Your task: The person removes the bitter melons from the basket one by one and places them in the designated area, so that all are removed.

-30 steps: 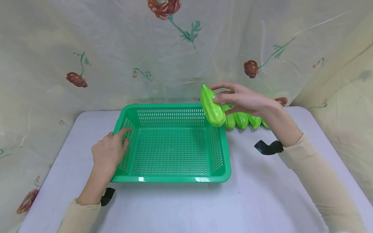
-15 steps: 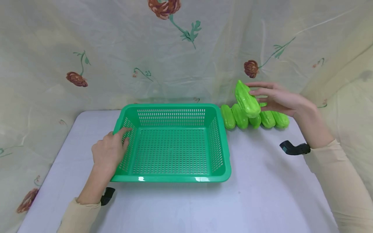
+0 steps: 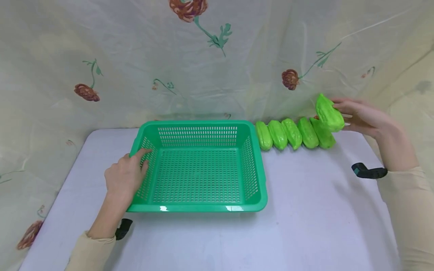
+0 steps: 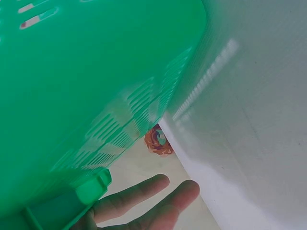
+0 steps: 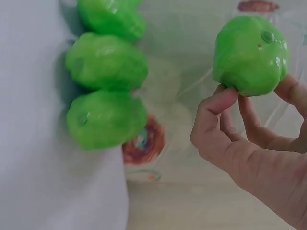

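My right hand [image 3: 369, 117] pinches a glossy, bright green, ribbed fruit or vegetable [image 3: 328, 114] that tapers to a point. It is held off the table, above the right end of a row of several similar green pieces [image 3: 292, 134]. The right wrist view shows thumb and fingertips against the held green piece [image 5: 250, 55], whose blunt end has a small stub. My left hand [image 3: 123, 177] grips the left rim of a green plastic basket [image 3: 196, 207], thumb and one finger over the inside. In the left wrist view, other fingers [image 4: 144, 191] extend beneath the rim outside.
A white-covered table [image 3: 305, 226] carries the basket and the row, which lies along its back edge just right of the basket. A flowered curtain [image 3: 135, 49] hangs right behind the table. The basket has perforated walls and a slotted floor.
The right hand has moved rightward with the green piece, from over the basket's right rim to past the row's right end. The left hand has kept its place on the basket.
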A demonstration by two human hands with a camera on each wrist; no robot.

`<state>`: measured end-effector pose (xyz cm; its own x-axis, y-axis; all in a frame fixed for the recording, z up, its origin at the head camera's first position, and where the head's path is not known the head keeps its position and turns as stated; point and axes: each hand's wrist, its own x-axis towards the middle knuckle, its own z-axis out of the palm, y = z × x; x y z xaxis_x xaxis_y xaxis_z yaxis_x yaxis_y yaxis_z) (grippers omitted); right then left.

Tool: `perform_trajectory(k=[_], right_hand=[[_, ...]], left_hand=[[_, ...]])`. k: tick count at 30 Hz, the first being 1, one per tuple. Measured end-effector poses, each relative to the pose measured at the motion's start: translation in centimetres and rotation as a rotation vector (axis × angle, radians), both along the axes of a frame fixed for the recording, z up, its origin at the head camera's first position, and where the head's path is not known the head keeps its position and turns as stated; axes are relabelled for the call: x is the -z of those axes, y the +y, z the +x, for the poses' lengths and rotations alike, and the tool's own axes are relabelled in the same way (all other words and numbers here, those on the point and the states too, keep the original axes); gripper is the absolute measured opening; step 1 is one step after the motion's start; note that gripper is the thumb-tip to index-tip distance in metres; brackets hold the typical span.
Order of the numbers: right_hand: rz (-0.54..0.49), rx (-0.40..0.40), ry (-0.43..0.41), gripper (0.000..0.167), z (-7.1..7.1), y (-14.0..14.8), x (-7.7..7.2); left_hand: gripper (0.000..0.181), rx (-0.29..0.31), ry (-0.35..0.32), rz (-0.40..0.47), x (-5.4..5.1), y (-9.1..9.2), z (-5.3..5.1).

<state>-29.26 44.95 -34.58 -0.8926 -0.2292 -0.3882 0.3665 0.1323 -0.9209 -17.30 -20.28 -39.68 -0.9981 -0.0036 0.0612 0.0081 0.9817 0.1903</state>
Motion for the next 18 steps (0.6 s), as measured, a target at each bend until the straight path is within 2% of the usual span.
perform_trajectory(k=[4, 8, 11, 18], right_hand=[[-0.056, 0.091, -0.102, 0.029, -0.3, 2.0, 1.3], [-0.08, 0.161, -0.167, 0.031, -0.3, 3.7, 2.7], [-0.087, 0.192, -0.188, 0.032, -0.2, 4.5, 3.7], [-0.1, 0.203, -0.21, 0.033, 0.0, 5.8, 5.4]], left_hand=[[0.04, -0.001, 0.005, 0.001, 0.0, 0.0, 0.1], [0.039, 0.004, 0.014, 0.001, 0.2, 0.0, 0.2], [0.039, 0.005, 0.019, 0.0, 0.2, 0.0, 0.1], [0.04, -0.002, 0.006, -0.003, 0.2, 0.0, 0.1]])
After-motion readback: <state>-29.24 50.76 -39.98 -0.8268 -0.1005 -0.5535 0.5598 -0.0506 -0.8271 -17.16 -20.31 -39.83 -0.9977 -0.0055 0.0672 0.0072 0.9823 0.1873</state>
